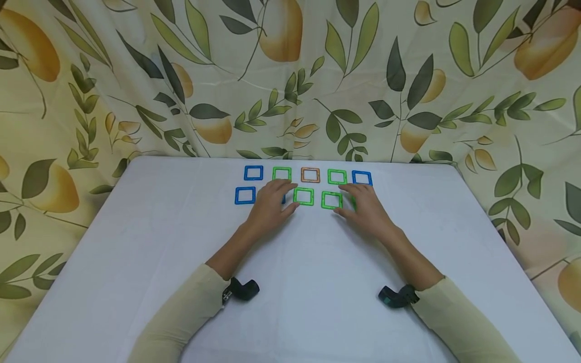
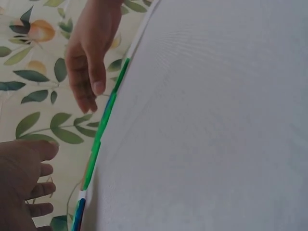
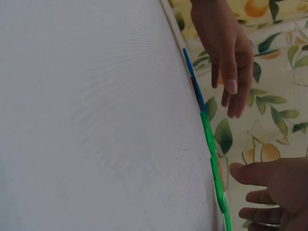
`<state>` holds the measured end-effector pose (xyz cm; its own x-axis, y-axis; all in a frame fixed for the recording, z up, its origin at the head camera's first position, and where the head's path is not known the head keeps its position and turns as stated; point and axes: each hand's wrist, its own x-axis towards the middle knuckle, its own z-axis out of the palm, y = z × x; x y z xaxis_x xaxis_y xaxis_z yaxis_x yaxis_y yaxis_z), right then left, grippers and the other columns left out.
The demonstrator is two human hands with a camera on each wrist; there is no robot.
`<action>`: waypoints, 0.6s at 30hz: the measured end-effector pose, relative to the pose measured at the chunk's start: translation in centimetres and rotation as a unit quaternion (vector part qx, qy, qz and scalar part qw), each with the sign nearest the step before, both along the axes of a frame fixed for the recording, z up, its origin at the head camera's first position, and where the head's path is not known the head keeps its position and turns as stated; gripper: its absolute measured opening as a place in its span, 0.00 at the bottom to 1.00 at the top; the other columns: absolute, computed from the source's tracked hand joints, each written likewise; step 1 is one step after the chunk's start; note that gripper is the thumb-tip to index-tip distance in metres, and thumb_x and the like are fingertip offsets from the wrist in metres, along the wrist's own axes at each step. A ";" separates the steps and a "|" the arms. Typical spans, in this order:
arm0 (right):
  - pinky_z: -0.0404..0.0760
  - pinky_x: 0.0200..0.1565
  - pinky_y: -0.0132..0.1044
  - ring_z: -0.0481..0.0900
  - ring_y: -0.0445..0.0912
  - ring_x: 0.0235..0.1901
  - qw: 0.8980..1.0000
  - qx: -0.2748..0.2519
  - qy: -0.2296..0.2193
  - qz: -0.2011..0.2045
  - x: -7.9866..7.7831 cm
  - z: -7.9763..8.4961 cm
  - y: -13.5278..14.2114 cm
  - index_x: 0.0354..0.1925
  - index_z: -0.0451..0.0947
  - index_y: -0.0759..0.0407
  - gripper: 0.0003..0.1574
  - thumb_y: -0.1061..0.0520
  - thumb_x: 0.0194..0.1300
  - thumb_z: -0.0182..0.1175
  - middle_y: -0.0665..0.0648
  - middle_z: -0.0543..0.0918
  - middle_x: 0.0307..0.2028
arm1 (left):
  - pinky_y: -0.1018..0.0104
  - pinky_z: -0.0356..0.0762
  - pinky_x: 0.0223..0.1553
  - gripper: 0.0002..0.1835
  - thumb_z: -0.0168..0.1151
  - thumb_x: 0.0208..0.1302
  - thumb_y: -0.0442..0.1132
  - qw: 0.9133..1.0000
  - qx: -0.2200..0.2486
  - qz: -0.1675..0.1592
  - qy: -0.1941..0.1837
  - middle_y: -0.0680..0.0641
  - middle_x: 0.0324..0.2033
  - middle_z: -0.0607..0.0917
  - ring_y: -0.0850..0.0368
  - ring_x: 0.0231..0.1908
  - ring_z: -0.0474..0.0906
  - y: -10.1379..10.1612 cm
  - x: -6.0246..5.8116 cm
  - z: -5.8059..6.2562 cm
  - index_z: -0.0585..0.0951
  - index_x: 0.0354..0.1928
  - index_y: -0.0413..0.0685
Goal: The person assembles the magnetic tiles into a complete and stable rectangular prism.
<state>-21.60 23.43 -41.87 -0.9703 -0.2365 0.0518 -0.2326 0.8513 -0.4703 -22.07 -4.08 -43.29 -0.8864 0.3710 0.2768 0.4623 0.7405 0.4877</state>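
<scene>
Several square frame-shaped tiles lie flat in two rows at the far side of the table. The back row runs blue [image 1: 253,173], green [image 1: 282,174], orange [image 1: 310,175], green [image 1: 337,176] and blue [image 1: 361,177]. In front are a blue tile [image 1: 245,195], two green tiles [image 1: 303,196], and pieces of blue and green partly hidden under the hands. My left hand [image 1: 271,202] hovers over the front row's left part, fingers loosely spread and holding nothing. Over the right end, my right hand [image 1: 365,210] hovers likewise. Both wrist views show the hands apart from the tiles, seen edge-on.
A white cloth covers the table [image 1: 308,287], whose far edge lies just behind the back row. Beyond it hangs a curtain [image 1: 290,91] printed with fruit and leaves. Each wrist carries a black camera [image 1: 245,290] above the cloth.
</scene>
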 end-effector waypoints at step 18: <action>0.59 0.72 0.61 0.60 0.65 0.73 1.000 -0.013 -0.009 0.010 -1.3 0.4 -0.8 0.67 0.78 0.65 0.34 0.52 0.68 0.73 0.68 0.74 0.69 | 0.46 0.60 0.73 0.27 0.68 0.74 0.47 1.000 -0.003 0.006 -0.012 0.46 0.70 0.76 0.47 0.74 0.64 1.2 -0.9 -1.1 0.78 0.70 0.50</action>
<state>-22.86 22.62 -41.51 -0.9659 -0.2556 0.0401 -0.2413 0.8342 -0.4959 -23.02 -2.93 -44.40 -0.8972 0.3618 0.2531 0.4414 0.7485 0.4949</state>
